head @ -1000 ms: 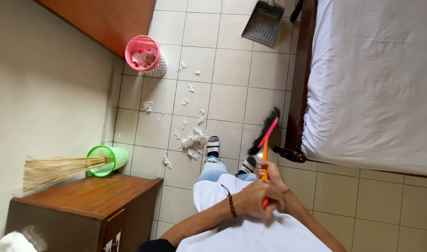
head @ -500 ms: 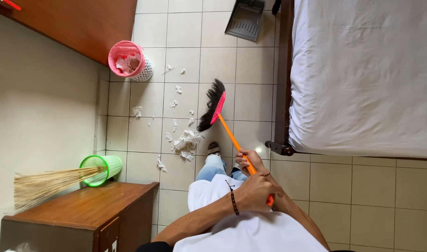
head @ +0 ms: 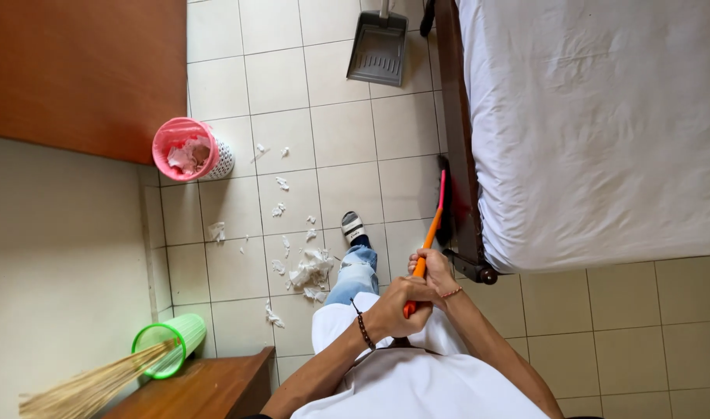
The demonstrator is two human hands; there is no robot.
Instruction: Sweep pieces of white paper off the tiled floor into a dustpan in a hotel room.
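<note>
Far left, straw bristles [head: 83, 392] are being held in a green cup [head: 168, 345] beside a wooden cabinet [head: 207, 388]. A pink basket [head: 190, 150] is sitting by the wall, paper scraps [head: 308, 271] are lying scattered on the tiled floor [head: 347, 124]. The orange broom [head: 432, 225] is being gripped: left hand [head: 397, 306] clenched low on the handle, right hand [head: 431, 270] wrapped just above it. The brush end is being pressed against the bed [head: 603, 124] frame. A grey dustpan [head: 378, 48] is lying beyond.

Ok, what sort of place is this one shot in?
Most likely a bedroom: a bed with a white sheet, a tiled floor strewn with paper scraps, and a pink waste basket. Both hands grip an orange-handled broom.
</note>
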